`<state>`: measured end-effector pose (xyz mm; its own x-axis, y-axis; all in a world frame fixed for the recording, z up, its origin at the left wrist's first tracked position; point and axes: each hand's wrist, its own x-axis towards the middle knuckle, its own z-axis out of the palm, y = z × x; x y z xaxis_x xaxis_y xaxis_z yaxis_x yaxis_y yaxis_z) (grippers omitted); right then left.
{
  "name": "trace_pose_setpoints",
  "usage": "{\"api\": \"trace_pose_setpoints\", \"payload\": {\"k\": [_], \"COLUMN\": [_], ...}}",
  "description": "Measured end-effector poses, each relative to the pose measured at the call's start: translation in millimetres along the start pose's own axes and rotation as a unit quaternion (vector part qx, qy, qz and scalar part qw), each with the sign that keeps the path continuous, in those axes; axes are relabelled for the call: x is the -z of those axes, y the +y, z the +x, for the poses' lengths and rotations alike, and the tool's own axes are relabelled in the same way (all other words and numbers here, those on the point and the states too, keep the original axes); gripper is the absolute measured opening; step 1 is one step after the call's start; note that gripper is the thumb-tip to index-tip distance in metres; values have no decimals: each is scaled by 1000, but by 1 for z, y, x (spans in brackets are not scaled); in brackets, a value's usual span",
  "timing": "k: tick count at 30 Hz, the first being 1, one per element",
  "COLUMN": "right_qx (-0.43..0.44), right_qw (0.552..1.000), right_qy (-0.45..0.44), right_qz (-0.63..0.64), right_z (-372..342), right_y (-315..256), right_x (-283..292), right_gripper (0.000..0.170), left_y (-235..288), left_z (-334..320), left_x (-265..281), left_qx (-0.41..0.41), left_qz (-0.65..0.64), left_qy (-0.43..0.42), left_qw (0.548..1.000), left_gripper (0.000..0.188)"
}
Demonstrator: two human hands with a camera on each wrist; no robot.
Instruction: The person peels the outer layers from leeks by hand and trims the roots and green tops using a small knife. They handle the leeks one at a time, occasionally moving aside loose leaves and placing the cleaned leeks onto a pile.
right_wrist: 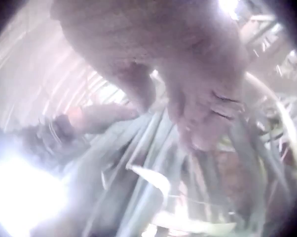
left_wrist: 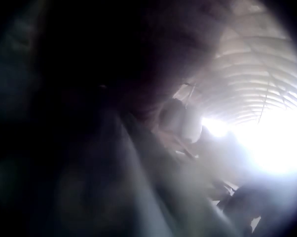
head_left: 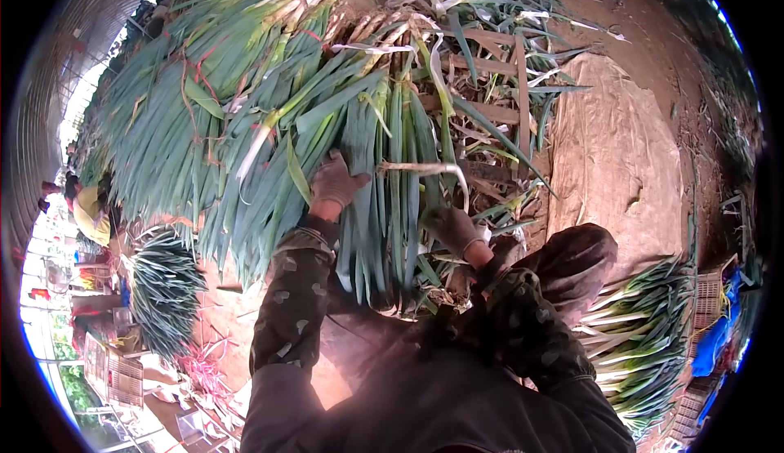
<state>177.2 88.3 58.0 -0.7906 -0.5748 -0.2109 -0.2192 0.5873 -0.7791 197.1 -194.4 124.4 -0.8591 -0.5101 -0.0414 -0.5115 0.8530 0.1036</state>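
A pile of long green onions [head_left: 171, 118] spreads across the head view, white ends toward the top. In front of the person, a bunch of green onion leaves [head_left: 396, 216] hangs down between the two hands. My left hand [head_left: 335, 182], gloved, rests on the leaves at the bunch's left side, thumb spread to the right. At the right edge of the bunch is my gloved right hand [head_left: 451, 228]; in the right wrist view its thumb and bent fingers [right_wrist: 203, 123] stand apart over the leaves. A pale bent stalk [head_left: 425, 167] lies across the bunch. The left wrist view is dark and blurred.
A wooden frame [head_left: 523, 85] sits among loose trimmings right of the pile. Beside it lies a tan sheet [head_left: 616, 155]. More green onions are stacked at lower right [head_left: 641, 339] and left [head_left: 163, 281]. Plastic crates [head_left: 114, 371] stand at the lower left.
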Motion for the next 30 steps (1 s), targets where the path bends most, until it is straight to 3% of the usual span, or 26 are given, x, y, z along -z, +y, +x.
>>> {"api": "trace_pose_setpoints", "payload": {"k": [2,5,8,9,10,12,13,14,16,18,20,23,24,26,27,28,30], "right_qx": [-7,-113,-112,-125,-134,-92,-97,-71,-61,-78,-100,-129,-157,-195,-146,-92,-124], "right_qw": [982,991,984,970,951,864,807,816,696,805,772,813,784,873,847,815,851], "right_qy": [49,15,34,73,114,86,79,55,27,71,95,128,136,130,150,177,185], "right_qz": [181,74,138,197,255,487,577,571,715,584,620,553,584,428,489,544,475], "right_z": [20,56,90,90,89,105,91,91,54,3,-72,-123,-119,-106,-108,-106,-114], "right_y": [-24,-46,-7,-11,-15,-10,-30,-22,-38,-15,-34,16,33,69,56,34,15], "right_x": [-1,-3,-70,-82,-94,-127,-111,-102,-50,5,43,31,20,-2,-6,-7,3], "right_gripper": [53,56,56,53,51,43,29,21,21,26,29,22,25,15,14,14,19], "left_y": [6,7,-6,-8,-2,13,31,58,108,143,159,158,155,110,85,59,9], "left_z": [18,39,48,46,50,52,46,34,-4,-50,-105,-148,-152,-134,-131,-124,-111], "left_x": [-15,-31,-30,-28,-24,-13,-5,4,26,50,34,0,-14,-58,-62,-45,-12], "left_qx": [53,101,107,87,56,0,-37,-74,-131,-153,-224,-269,-281,-282,-286,-213,-56], "left_qz": [-26,-58,-103,-141,-151,-162,-168,-176,-240,-306,-331,-344,-318,-168,-204,-289,-466], "left_qy": [-38,-44,-50,-31,-55,-105,-74,-47,0,-71,-30,-43,-55,-103,-80,-112,-134], "left_qw": [998,992,988,986,986,981,982,981,962,937,916,899,904,939,933,927,873], "left_gripper": [92,81,68,51,48,41,38,36,36,33,36,36,36,37,38,40,45]}}
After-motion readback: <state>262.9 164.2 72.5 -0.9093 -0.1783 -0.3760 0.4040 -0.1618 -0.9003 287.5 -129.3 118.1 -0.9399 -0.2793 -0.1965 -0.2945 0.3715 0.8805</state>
